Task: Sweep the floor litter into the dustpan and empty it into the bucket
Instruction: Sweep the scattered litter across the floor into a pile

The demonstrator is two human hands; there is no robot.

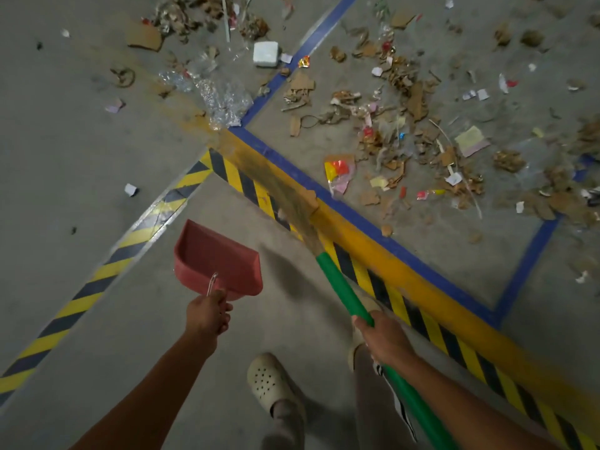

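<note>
My left hand (209,315) grips the handle of a red dustpan (217,259), which hangs low over the bare concrete with its mouth facing away from me. My right hand (384,339) is closed around the green broom handle (344,285). The straw bristles (259,177) stretch forward and left, blurred, and end near crumpled clear plastic (220,99). Litter (406,125) of torn cardboard, paper scraps and wrappers lies scattered ahead and to the right. A white foam block (266,53) rests further away. No bucket is visible.
Yellow-and-black hazard tape (97,277) and blue floor tape (383,232) cross the grey concrete floor. My feet in pale clogs (269,384) stand at the bottom centre. More debris (194,17) is piled at the top left.
</note>
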